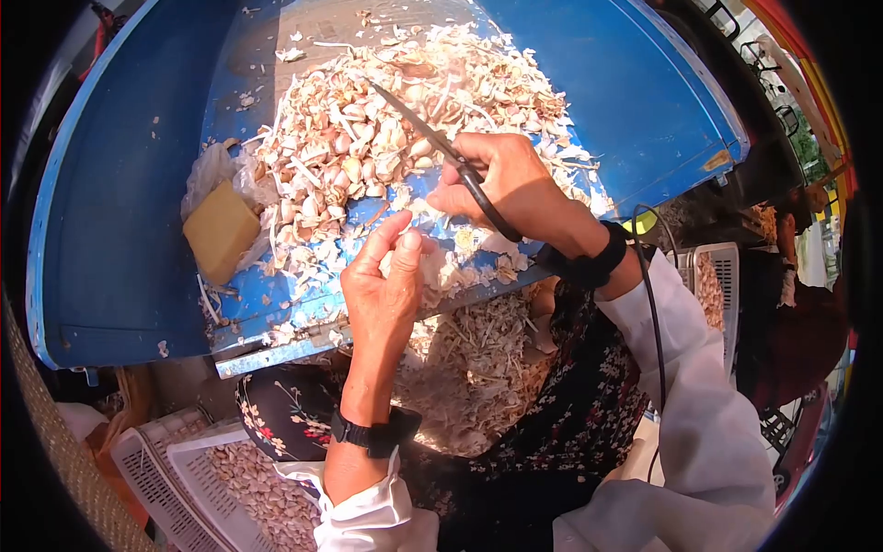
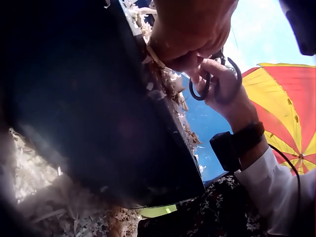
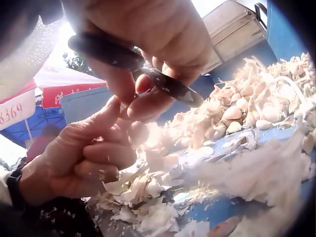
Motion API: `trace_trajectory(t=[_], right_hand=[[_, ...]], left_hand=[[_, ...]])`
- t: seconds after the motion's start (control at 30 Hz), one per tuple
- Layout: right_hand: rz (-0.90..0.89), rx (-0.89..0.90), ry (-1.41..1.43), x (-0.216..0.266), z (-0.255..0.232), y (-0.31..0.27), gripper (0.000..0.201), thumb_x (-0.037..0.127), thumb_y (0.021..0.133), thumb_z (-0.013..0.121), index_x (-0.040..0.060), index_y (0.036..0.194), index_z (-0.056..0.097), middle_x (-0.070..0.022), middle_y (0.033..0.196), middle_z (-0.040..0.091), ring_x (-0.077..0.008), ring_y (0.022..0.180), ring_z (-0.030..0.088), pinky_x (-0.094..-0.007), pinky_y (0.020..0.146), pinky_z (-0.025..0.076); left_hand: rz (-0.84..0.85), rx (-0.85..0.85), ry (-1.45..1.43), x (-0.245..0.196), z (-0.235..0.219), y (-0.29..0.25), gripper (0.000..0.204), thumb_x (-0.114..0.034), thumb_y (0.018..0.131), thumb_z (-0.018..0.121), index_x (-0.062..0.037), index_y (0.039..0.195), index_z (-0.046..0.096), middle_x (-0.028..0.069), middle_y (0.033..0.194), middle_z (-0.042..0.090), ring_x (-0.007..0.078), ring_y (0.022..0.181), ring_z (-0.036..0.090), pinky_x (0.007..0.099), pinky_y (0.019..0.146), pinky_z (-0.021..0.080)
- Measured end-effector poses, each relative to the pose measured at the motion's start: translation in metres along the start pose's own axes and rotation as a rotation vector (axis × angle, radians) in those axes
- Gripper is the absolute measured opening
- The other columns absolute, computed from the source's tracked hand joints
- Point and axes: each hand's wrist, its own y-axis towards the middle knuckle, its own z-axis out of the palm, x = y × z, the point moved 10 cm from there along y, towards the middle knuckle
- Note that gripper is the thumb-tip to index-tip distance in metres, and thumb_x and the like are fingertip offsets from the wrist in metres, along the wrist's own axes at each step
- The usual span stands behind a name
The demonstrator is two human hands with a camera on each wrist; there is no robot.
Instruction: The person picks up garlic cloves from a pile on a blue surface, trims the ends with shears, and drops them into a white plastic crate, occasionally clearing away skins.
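My right hand (image 1: pixel 515 184) grips dark scissors (image 1: pixel 471 180), with their closed blades pointing away over a pile of garlic cloves (image 1: pixel 354 152). In the left wrist view, the scissors' black finger loops (image 2: pixel 239 74) show around that hand. My left hand (image 1: pixel 384 285) is close in front of it, palm turned up, thumb and forefinger together. From the right wrist, the left hand (image 3: pixel 84 153) has curled fingers, and its thumb tip meets the right fingertips. A small pale garlic clove appears pinched there, mostly hidden by the fingers. Loose garlic skins (image 3: pixel 148 197) lie below both hands.
The pile lies on a blue metal tray (image 1: pixel 120 230) with raised sides. A yellow block (image 1: pixel 221 232) and a clear plastic bag (image 1: pixel 210 175) sit at its left. White crates (image 1: pixel 198 460) of cloves stand lower left; another crate (image 1: pixel 727 276) stands right. Skins fill my lap area.
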Motion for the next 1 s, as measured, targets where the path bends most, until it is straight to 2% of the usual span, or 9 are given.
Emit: trace_trajectory(t=[0.07, 0.17, 0.27, 0.3, 0.4, 0.53, 0.8, 0.9, 1.0], right_hand=[[-0.168, 0.073, -0.02, 0.012, 0.021, -0.003, 0.023, 0.019, 0.071, 0.075, 0.0015, 0.077, 0.062, -0.0023, 0.062, 0.058, -0.008, 0.06, 0.052, -0.025, 0.056, 0.042], [0.066, 0.313, 0.265, -0.001, 0.04, -0.01, 0.021, 0.019, 0.075, 0.072, 0.0004, 0.079, 0.062, -0.0025, 0.064, 0.056, -0.0083, 0.062, 0.051, -0.0255, 0.055, 0.04], [-0.069, 0.163, -0.144, 0.018, 0.007, -0.016, 0.032, 0.028, 0.075, 0.074, 0.0001, 0.077, 0.058, -0.0054, 0.064, 0.052, -0.0111, 0.059, 0.049, -0.0279, 0.053, 0.038], [-0.056, 0.192, -0.292, 0.017, 0.007, -0.02, 0.048, 0.045, 0.073, 0.071, 0.0004, 0.075, 0.055, -0.0149, 0.065, 0.054, -0.0294, 0.063, 0.055, -0.0388, 0.06, 0.043], [-0.387, 0.1, -0.43, 0.015, 0.021, -0.035, 0.048, 0.042, 0.071, 0.074, 0.0036, 0.073, 0.046, -0.0099, 0.062, 0.046, -0.0303, 0.058, 0.051, -0.039, 0.053, 0.041], [-0.294, 0.13, -0.547, 0.005, 0.027, -0.039, 0.047, 0.043, 0.071, 0.073, 0.0043, 0.071, 0.047, -0.0132, 0.063, 0.053, -0.0332, 0.06, 0.055, -0.0407, 0.054, 0.043], [-0.313, 0.281, -0.173, 0.017, 0.038, -0.04, 0.046, 0.036, 0.079, 0.071, -0.0001, 0.06, 0.049, -0.0145, 0.05, 0.044, -0.0289, 0.045, 0.038, -0.0361, 0.046, 0.036], [-0.039, 0.119, -0.228, -0.014, 0.002, -0.014, 0.03, 0.028, 0.076, 0.071, 0.002, 0.072, 0.057, -0.0084, 0.051, 0.045, -0.0171, 0.047, 0.043, -0.0323, 0.05, 0.039], [-0.062, -0.033, -0.334, -0.043, -0.029, 0.02, 0.024, 0.021, 0.072, 0.07, 0.0012, 0.082, 0.06, -0.013, 0.068, 0.059, -0.0216, 0.061, 0.056, -0.0348, 0.057, 0.044]], left_hand=[[0.108, 0.05, 0.091, -0.002, 0.007, 0.002, 0.035, -0.026, 0.093, 0.058, -0.0032, 0.12, 0.058, 0.002, 0.081, 0.063, 0.0002, 0.05, 0.037, 0.0169, 0.042, 0.029], [0.05, 0.06, 0.017, -0.002, 0.003, 0.0, 0.031, -0.025, 0.093, 0.058, -0.0043, 0.117, 0.059, 0.0015, 0.082, 0.063, 0.0003, 0.05, 0.036, 0.0167, 0.042, 0.028], [-0.008, -0.01, -0.299, 0.003, -0.013, 0.002, 0.022, -0.02, 0.093, 0.058, -0.0051, 0.11, 0.059, 0.0023, 0.084, 0.064, 0.0011, 0.05, 0.037, 0.0171, 0.042, 0.029], [-0.03, -0.04, -0.313, 0.002, -0.017, 0.002, 0.024, -0.022, 0.092, 0.059, -0.0058, 0.111, 0.058, 0.0021, 0.09, 0.063, 0.0022, 0.051, 0.037, 0.016, 0.042, 0.027], [-0.005, -0.039, -0.391, -0.001, -0.02, 0.003, 0.023, -0.021, 0.092, 0.059, -0.0057, 0.109, 0.058, 0.0026, 0.091, 0.063, 0.0024, 0.053, 0.037, 0.0161, 0.042, 0.027], [0.028, -0.073, -0.202, 0.002, -0.017, 0.001, 0.019, -0.02, 0.094, 0.056, -0.0037, 0.103, 0.059, -0.0015, 0.07, 0.056, 0.0017, 0.046, 0.033, 0.0184, 0.039, 0.026], [0.098, 0.009, -0.322, -0.012, -0.012, -0.005, 0.03, -0.024, 0.093, 0.058, -0.0058, 0.116, 0.052, 0.0049, 0.086, 0.059, 0.0021, 0.05, 0.034, 0.0155, 0.041, 0.026], [0.09, 0.129, -0.552, -0.011, -0.011, -0.003, 0.027, -0.019, 0.093, 0.054, -0.0024, 0.114, 0.051, 0.0131, 0.094, 0.061, 0.0062, 0.047, 0.039, 0.0163, 0.034, 0.025], [0.069, 0.274, -0.808, -0.017, -0.001, -0.004, 0.031, -0.026, 0.097, 0.045, -0.0003, 0.112, 0.05, 0.0179, 0.105, 0.056, 0.01, 0.052, 0.045, 0.016, 0.033, 0.026]])
